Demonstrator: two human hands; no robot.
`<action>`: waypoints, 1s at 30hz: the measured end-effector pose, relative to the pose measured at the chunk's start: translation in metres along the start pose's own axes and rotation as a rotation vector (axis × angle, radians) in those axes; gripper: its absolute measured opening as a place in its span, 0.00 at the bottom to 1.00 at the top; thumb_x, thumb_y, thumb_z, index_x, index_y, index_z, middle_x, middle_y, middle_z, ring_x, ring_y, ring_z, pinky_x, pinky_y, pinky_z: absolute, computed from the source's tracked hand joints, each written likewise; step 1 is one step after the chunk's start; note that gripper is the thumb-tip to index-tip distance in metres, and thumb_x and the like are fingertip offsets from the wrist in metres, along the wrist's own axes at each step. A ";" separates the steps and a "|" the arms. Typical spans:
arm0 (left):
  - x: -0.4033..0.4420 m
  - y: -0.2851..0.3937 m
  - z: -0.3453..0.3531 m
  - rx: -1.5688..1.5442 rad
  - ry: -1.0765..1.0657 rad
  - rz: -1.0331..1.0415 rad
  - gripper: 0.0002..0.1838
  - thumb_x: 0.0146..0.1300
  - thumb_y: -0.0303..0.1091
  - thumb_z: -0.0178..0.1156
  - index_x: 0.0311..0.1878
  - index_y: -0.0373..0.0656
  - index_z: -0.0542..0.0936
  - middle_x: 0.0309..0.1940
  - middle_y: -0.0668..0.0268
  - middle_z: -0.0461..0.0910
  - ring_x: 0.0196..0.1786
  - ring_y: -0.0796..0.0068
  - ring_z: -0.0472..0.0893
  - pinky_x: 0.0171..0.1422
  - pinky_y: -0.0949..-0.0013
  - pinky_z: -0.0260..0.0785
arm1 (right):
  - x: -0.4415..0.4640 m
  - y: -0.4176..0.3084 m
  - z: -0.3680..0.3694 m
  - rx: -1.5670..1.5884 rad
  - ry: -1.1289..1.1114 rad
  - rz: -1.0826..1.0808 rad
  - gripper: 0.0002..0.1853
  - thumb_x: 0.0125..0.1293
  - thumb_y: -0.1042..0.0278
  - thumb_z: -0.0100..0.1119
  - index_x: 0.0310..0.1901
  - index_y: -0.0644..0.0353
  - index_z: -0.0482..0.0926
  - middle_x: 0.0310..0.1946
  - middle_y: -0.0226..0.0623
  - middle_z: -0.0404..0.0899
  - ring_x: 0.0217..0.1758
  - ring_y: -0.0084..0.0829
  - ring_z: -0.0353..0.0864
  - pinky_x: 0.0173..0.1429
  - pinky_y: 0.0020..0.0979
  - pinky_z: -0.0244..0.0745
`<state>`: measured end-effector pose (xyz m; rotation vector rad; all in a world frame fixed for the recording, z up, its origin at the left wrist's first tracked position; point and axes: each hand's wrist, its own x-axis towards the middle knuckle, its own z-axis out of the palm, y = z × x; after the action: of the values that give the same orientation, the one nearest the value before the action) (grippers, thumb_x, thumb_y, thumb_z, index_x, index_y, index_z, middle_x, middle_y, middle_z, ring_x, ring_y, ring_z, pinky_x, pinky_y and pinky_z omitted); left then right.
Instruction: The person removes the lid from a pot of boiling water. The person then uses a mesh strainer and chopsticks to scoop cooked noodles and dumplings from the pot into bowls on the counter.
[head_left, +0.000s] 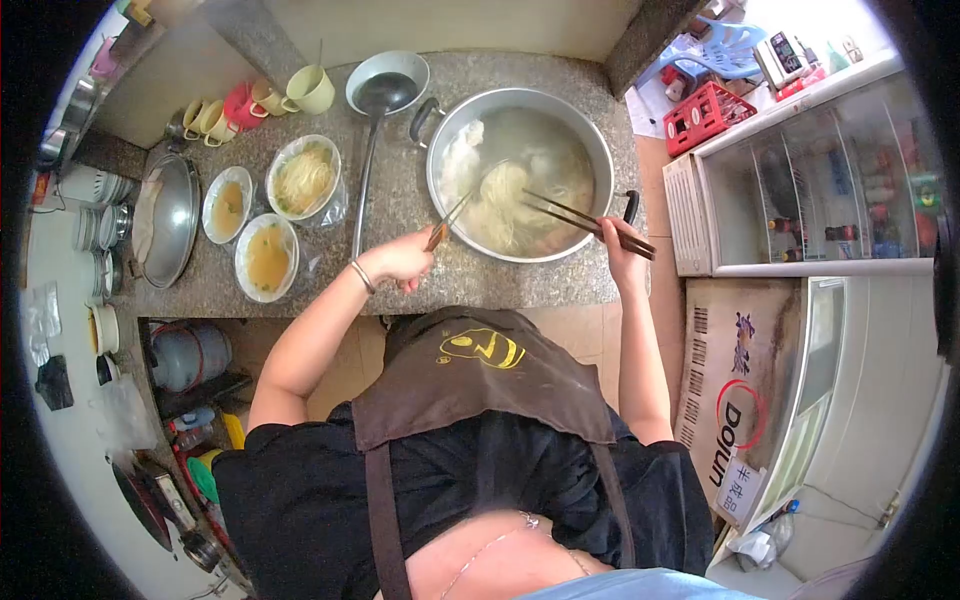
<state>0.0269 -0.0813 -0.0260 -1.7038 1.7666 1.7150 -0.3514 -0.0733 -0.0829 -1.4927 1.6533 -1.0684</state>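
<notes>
A wide metal pot (603,150) of cloudy water stands on the counter, with pale noodles (508,190) in it and a whitish mass (462,155) along its left side. My right hand (627,258), at the pot's right rim, is closed around long dark chopsticks (580,217), whose tips reach the noodles. At the lower left rim, my left hand (400,262) grips a wooden-handled metal utensil (437,236). Its thin metal part points over the pot; I cannot make out its far end.
Left of the pot, a long-handled ladle (370,160) rests in a white bowl (420,72). Beyond it are a lined bowl of noodles (305,180), two bowls of broth (267,262) (229,205), a large metal basin (180,225) and several mugs (310,90). A glass-doored fridge (800,190) stands right.
</notes>
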 end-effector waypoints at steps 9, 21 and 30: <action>0.009 -0.052 0.008 -1.096 -0.298 0.066 0.22 0.63 0.27 0.50 0.61 0.44 0.62 0.29 0.68 0.72 0.18 0.85 0.70 0.16 0.81 0.63 | -0.017 -0.041 -0.026 0.239 0.167 0.103 0.11 0.65 0.68 0.54 0.39 0.69 0.80 0.33 0.37 0.82 0.35 0.25 0.80 0.45 0.26 0.75; -0.026 0.026 0.076 -1.001 0.010 0.202 0.25 0.64 0.26 0.48 0.64 0.47 0.57 0.28 0.68 0.69 0.19 0.80 0.71 0.19 0.74 0.67 | -0.087 0.034 0.049 0.847 0.351 0.484 0.13 0.67 0.59 0.52 0.41 0.63 0.75 0.32 0.36 0.78 0.35 0.30 0.80 0.45 0.32 0.79; -0.065 0.025 0.064 -1.090 -0.031 0.254 0.24 0.64 0.27 0.46 0.63 0.44 0.56 0.29 0.67 0.68 0.20 0.80 0.72 0.21 0.74 0.68 | -0.051 0.098 0.047 1.309 0.611 0.473 0.15 0.69 0.58 0.49 0.46 0.61 0.73 0.42 0.37 0.77 0.43 0.32 0.78 0.53 0.32 0.75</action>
<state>-0.0054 -0.0023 0.0146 -1.7156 1.0556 3.1424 -0.3476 -0.0280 -0.1941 0.0739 1.0426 -1.8422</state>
